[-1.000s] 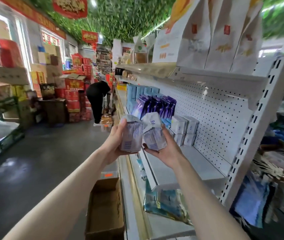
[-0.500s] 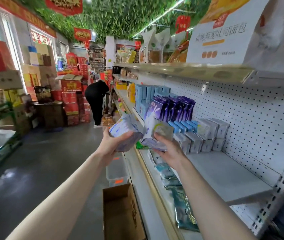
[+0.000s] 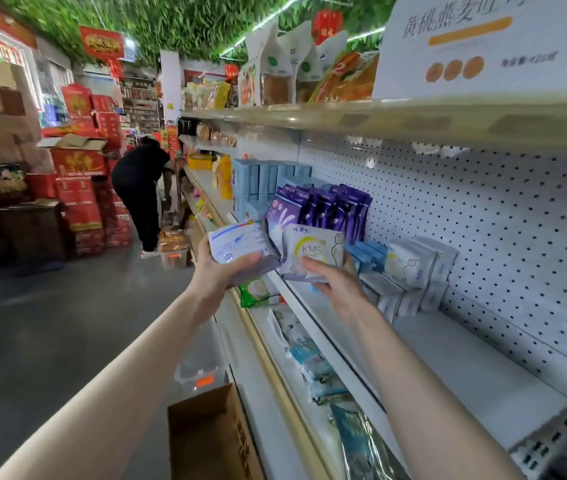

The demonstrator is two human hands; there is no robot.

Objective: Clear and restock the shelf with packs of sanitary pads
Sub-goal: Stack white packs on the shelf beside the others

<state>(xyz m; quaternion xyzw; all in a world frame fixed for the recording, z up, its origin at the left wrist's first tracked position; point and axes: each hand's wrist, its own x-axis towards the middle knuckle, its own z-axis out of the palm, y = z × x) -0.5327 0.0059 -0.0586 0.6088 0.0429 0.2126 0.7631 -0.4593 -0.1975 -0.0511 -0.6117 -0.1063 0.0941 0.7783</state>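
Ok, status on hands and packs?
Left hand grips blue-white pack. Right hand grips KMS pack. Nothing between hands and shelf.

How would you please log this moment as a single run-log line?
left hand: holds white-blue pack | right hand: holds KMS pack | shelf: partly stocked | stage: both packs not yet placed

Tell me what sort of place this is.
Probably a supermarket aisle: a pegboard shelf stocked with purple packs, red boxes stacked on the floor, and bread bags displayed above.
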